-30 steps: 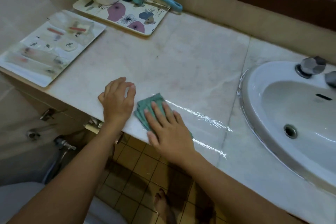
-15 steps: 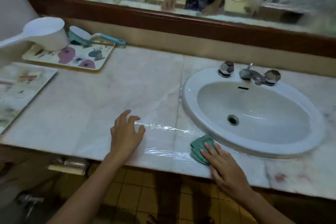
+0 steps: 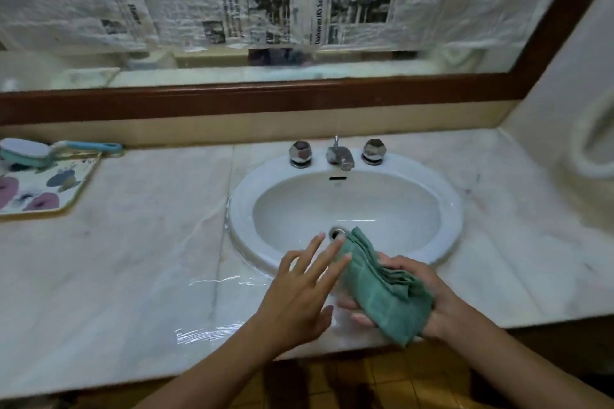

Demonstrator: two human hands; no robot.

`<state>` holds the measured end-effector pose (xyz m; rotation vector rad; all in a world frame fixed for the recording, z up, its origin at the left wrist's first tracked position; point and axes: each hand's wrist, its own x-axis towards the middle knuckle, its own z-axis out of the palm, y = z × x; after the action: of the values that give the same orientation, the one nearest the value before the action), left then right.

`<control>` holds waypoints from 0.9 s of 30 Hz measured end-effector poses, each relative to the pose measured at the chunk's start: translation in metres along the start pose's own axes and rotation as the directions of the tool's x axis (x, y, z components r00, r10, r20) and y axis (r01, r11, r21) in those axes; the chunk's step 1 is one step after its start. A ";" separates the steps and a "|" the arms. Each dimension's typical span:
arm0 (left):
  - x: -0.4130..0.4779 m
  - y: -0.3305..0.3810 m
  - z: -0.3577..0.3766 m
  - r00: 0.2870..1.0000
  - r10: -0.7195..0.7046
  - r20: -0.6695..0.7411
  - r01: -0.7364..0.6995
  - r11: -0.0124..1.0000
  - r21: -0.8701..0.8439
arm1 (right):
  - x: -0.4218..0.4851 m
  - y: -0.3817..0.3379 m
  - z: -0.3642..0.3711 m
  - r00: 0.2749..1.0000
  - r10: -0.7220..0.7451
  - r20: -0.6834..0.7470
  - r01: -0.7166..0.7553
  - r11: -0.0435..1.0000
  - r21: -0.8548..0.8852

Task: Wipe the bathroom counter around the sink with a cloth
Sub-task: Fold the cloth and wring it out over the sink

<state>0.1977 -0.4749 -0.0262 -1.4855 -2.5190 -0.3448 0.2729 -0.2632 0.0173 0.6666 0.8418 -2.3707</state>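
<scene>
A folded green cloth (image 3: 382, 292) is lifted off the marble counter (image 3: 133, 259), above the near rim of the white oval sink (image 3: 445, 196). My right hand (image 3: 428, 295) holds it from underneath, fingers curled around its right side. With spread fingers, my left hand (image 3: 299, 289) touches the cloth's left edge with its fingertips and grips nothing. Wet streaks shine on the counter left of the sink and along the front edge.
A chrome tap (image 3: 339, 156) with two knobs stands behind the basin. At the far left a floral tray (image 3: 50, 189) carries a scrubbing brush (image 3: 30, 151). A wood-framed mirror (image 3: 299, 100) partly covered with newspaper runs along the back. A wall closes the right end.
My right hand slid the cloth along the front edge to the sink, then lifted it off the counter. My left hand left the counter and came to the cloth. The view turned right.
</scene>
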 end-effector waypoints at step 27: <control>0.251 -0.004 -0.058 0.920 -0.261 0.291 0.154 0.927 0.342 | 0.030 -0.209 0.014 0.936 -0.351 -0.023 -0.122 -0.261 -0.958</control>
<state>0.0775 -0.2851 0.1003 -1.2363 -2.8315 0.2980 0.1171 -0.1432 0.0955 0.1020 2.5993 -0.7204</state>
